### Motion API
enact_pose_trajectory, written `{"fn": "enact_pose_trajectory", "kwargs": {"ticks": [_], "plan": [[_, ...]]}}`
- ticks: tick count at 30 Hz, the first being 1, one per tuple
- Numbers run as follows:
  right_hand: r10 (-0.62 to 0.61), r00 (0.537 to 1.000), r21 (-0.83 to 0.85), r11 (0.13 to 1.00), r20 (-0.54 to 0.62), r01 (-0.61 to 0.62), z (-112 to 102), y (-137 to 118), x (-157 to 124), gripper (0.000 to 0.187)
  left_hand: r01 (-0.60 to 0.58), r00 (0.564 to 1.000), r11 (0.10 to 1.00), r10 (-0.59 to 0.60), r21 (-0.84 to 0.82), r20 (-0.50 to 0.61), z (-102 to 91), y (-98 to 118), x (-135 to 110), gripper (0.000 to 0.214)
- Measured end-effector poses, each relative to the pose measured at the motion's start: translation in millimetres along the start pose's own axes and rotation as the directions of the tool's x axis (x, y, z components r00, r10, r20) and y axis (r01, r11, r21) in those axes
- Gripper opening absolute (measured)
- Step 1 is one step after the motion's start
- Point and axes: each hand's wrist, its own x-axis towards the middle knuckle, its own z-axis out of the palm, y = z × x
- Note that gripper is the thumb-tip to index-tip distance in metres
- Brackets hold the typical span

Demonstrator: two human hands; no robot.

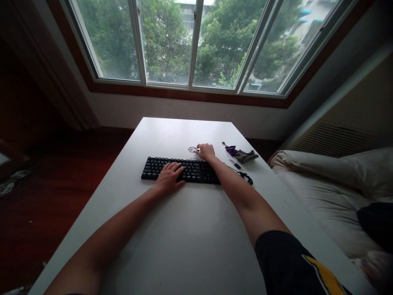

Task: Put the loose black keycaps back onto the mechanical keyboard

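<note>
A black keyboard [192, 171] lies across the white table. My left hand [170, 176] rests flat over its left-middle keys, fingers stretched out and the thumb along the near edge. Beyond the keyboard, my right hand [206, 152] has its fingers bent and pinched at one end of what looks like a pair of thin-framed glasses [193, 150]. These sit at or just above the tabletop; the exact gap cannot be made out. My right forearm passes over the keyboard's right end and hides part of it.
Right of my right hand lie a purple and grey cloth bundle [244, 155], a small black stick-like item [237, 166] and a black coiled cable [246, 178]. The white table [184, 237] stands before a window [190, 49]. A pale sofa [319, 184] flanks its right side.
</note>
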Motion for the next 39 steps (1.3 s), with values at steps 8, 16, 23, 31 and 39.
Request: {"fn": "enact_pose_trajectory", "kwargs": {"ticks": [8, 16, 23, 31, 39], "plan": [[-0.029, 1.0, 0.128, 0.991, 0.013, 0.027, -8.9, 5.2, -7.6, 0.014, 0.003, 1.0, 1.0, -0.003, -0.018, -0.003, 0.3, -0.8, -0.3, 0.061], [-0.047, 0.994, 0.518, 0.851, -0.099, 0.091, -23.0, 31.5, -41.5, 0.018, -0.007, 1.0, 1.0, 0.007, -0.011, -0.009, 1.0, 0.1, -1.0, 0.06], [0.01, 0.989, 0.688, 0.719, -0.146, 0.094, -33.9, 36.3, -68.1, 0.026, 0.005, 1.0, 1.0, -0.005, -0.011, -0.004, 1.6, 0.4, -1.5, 0.06], [0.009, 0.972, 0.787, 0.588, -0.235, 0.185, -49.5, 23.9, -95.1, 0.034, -0.002, 1.0, 1.0, 0.002, -0.005, -0.001, 2.2, 0.3, -0.8, 0.061], [-0.005, 0.957, 0.774, 0.587, -0.291, 0.238, -53.4, 23.8, -103.6, 0.035, -0.001, 1.0, 1.0, 0.001, -0.002, -0.005, 3.5, -0.1, -1.0, 0.061]]}}
